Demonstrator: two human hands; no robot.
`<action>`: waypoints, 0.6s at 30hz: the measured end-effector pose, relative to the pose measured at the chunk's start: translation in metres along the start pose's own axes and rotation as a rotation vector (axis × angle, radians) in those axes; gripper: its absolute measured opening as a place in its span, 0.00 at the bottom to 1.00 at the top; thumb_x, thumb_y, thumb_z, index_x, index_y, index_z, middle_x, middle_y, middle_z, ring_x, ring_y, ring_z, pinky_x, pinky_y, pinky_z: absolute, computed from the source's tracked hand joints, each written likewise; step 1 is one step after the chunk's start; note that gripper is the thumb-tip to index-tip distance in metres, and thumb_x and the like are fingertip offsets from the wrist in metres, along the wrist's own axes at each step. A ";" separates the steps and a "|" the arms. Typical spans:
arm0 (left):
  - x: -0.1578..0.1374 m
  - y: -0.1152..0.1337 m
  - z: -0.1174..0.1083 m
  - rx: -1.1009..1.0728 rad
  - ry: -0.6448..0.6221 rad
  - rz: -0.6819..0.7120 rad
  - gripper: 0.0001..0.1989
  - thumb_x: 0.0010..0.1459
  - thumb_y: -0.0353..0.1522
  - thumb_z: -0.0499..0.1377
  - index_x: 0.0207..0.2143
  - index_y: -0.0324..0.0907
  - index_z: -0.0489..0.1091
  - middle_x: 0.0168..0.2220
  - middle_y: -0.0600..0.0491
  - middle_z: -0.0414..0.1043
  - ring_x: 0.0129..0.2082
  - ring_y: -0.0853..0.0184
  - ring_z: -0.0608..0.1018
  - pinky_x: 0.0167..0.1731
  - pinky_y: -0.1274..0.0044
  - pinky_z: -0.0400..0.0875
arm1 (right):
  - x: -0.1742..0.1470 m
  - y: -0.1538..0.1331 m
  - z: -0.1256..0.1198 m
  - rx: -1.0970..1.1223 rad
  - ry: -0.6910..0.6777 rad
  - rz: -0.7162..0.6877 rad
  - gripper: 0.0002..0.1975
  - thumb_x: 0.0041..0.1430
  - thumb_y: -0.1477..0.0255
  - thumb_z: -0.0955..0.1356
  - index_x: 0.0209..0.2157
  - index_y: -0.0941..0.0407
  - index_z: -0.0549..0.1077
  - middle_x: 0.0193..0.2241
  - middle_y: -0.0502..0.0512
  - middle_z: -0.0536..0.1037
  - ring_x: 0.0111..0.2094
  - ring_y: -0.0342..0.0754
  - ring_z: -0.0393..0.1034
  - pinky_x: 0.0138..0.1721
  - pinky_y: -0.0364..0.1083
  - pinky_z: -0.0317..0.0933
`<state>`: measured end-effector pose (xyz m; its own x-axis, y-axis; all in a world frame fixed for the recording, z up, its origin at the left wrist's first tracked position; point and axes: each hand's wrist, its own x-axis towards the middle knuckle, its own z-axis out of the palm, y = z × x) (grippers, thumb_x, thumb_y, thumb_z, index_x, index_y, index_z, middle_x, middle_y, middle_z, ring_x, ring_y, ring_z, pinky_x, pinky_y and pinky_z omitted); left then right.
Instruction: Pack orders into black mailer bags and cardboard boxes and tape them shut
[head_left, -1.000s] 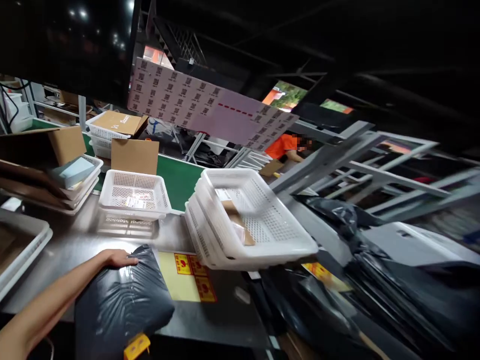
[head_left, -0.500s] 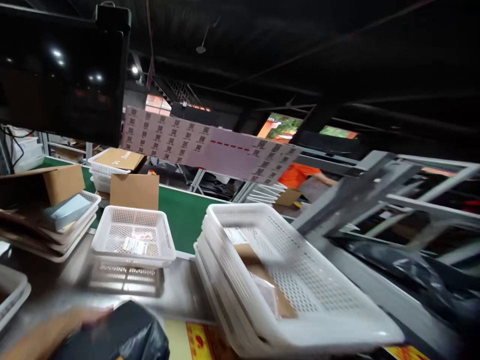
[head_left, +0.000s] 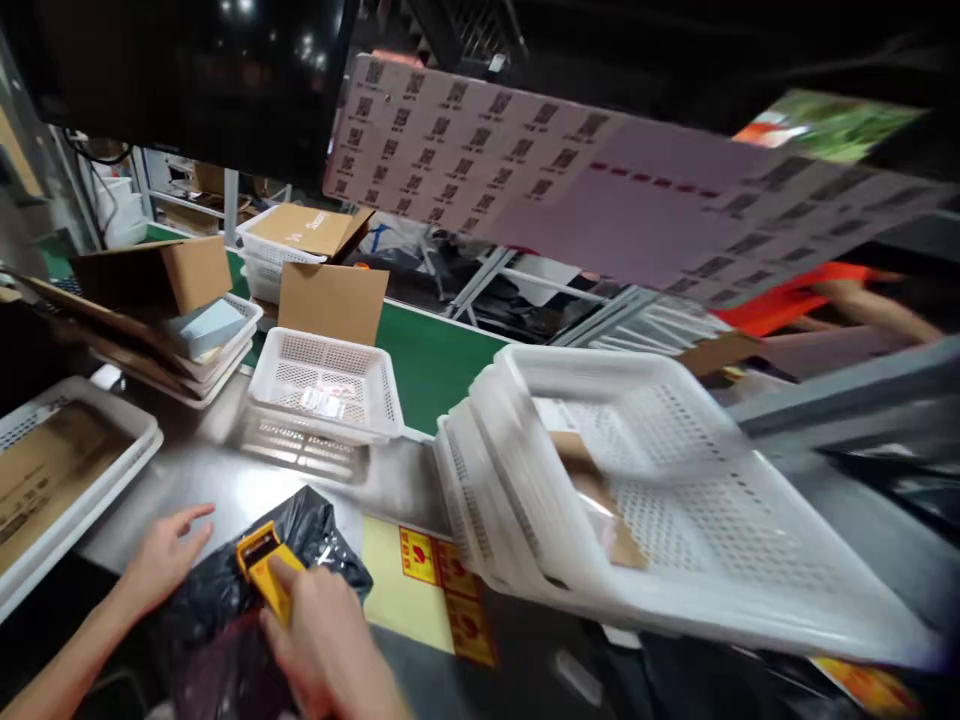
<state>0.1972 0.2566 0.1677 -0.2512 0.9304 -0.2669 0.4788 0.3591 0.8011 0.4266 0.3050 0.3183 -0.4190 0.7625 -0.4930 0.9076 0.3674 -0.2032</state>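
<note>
In the head view, my right hand is closed around a yellow handheld barcode scanner with a dark window at its front. Below the scanner lies a black plastic bag, crumpled and shiny, at the near edge of the metal table. My left hand is open at the bag's left side, thumb and fingers apart; whether it touches the bag I cannot tell. Beside the bag, to the right, is a pale yellow sheet with red-and-yellow fragile labels.
Stacked white baskets stand at right, the top one holding a brown packet. A small white basket sits mid-table. Another basket with cardboard is at left. A barcode board and a monitor hang above. Behind, a person's orange sleeve shows.
The camera has tilted down and turned left. Both hands and the yellow scanner now show over the black bag; earlier only one blurred hand appeared beside the bag.
</note>
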 end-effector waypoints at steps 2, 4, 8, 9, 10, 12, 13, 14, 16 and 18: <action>-0.047 0.023 0.008 0.105 -0.105 0.137 0.42 0.55 0.55 0.65 0.69 0.49 0.72 0.74 0.47 0.65 0.75 0.42 0.63 0.76 0.55 0.55 | 0.002 -0.007 -0.015 0.023 0.025 -0.058 0.19 0.63 0.64 0.69 0.52 0.53 0.82 0.43 0.68 0.87 0.48 0.66 0.83 0.48 0.55 0.72; -0.083 0.043 0.037 0.299 -0.215 0.115 0.65 0.36 0.56 0.75 0.74 0.42 0.63 0.79 0.38 0.47 0.79 0.30 0.45 0.76 0.42 0.34 | 0.002 -0.012 -0.021 0.023 0.059 -0.102 0.18 0.63 0.65 0.68 0.49 0.55 0.83 0.42 0.68 0.87 0.47 0.65 0.83 0.47 0.54 0.72; -0.100 0.054 0.082 0.663 -0.186 0.004 0.68 0.43 0.55 0.72 0.76 0.25 0.53 0.78 0.24 0.31 0.77 0.25 0.30 0.68 0.33 0.18 | 0.006 -0.020 -0.021 -0.012 0.118 -0.140 0.18 0.64 0.66 0.68 0.47 0.62 0.84 0.43 0.72 0.87 0.47 0.64 0.84 0.47 0.53 0.73; -0.096 0.053 0.083 0.715 -0.138 0.027 0.65 0.47 0.54 0.70 0.76 0.25 0.51 0.78 0.24 0.31 0.77 0.25 0.30 0.68 0.32 0.19 | 0.007 -0.021 -0.022 -0.016 0.122 -0.142 0.18 0.64 0.66 0.68 0.47 0.63 0.84 0.44 0.73 0.87 0.47 0.64 0.84 0.46 0.52 0.73; -0.090 0.052 0.079 0.754 -0.100 0.059 0.63 0.50 0.54 0.68 0.76 0.25 0.51 0.79 0.25 0.32 0.77 0.25 0.32 0.68 0.31 0.21 | 0.008 -0.022 -0.024 -0.015 0.121 -0.142 0.18 0.64 0.67 0.69 0.47 0.64 0.84 0.44 0.73 0.87 0.47 0.63 0.84 0.46 0.51 0.72; -0.074 0.053 0.065 0.818 -0.094 0.101 0.59 0.54 0.53 0.66 0.76 0.26 0.51 0.79 0.25 0.34 0.78 0.25 0.37 0.68 0.30 0.29 | 0.006 -0.021 -0.029 0.013 0.124 -0.139 0.18 0.64 0.66 0.69 0.47 0.63 0.84 0.43 0.71 0.87 0.47 0.62 0.84 0.46 0.50 0.71; -0.063 0.054 0.054 0.850 -0.116 0.108 0.59 0.55 0.54 0.65 0.77 0.26 0.51 0.79 0.26 0.35 0.78 0.26 0.40 0.68 0.30 0.34 | 0.002 -0.020 -0.032 0.031 0.135 -0.133 0.18 0.65 0.65 0.68 0.47 0.62 0.84 0.42 0.69 0.87 0.47 0.61 0.83 0.46 0.50 0.71; -0.052 0.056 0.043 0.877 -0.148 0.109 0.59 0.55 0.54 0.65 0.77 0.26 0.50 0.79 0.26 0.35 0.78 0.27 0.43 0.68 0.30 0.38 | -0.003 -0.018 -0.033 0.046 0.150 -0.128 0.18 0.67 0.64 0.68 0.47 0.60 0.83 0.42 0.67 0.87 0.47 0.60 0.83 0.47 0.50 0.70; -0.023 0.062 0.017 0.874 -0.208 0.107 0.61 0.54 0.55 0.66 0.77 0.28 0.49 0.79 0.28 0.35 0.78 0.29 0.45 0.67 0.31 0.43 | -0.021 -0.011 -0.030 0.059 0.161 -0.101 0.17 0.69 0.62 0.68 0.50 0.57 0.82 0.40 0.63 0.87 0.45 0.59 0.83 0.48 0.50 0.70; 0.014 0.067 -0.011 0.736 -0.270 0.086 0.64 0.49 0.55 0.69 0.77 0.30 0.49 0.80 0.29 0.36 0.78 0.29 0.45 0.68 0.32 0.42 | -0.042 0.001 -0.015 0.058 0.151 -0.055 0.18 0.70 0.62 0.68 0.56 0.53 0.80 0.39 0.62 0.86 0.43 0.59 0.82 0.47 0.51 0.70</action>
<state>0.2166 0.2930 0.2234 -0.0199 0.9090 -0.4163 0.9448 0.1533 0.2896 0.4446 0.2814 0.3519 -0.4631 0.8153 -0.3476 0.8814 0.3826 -0.2770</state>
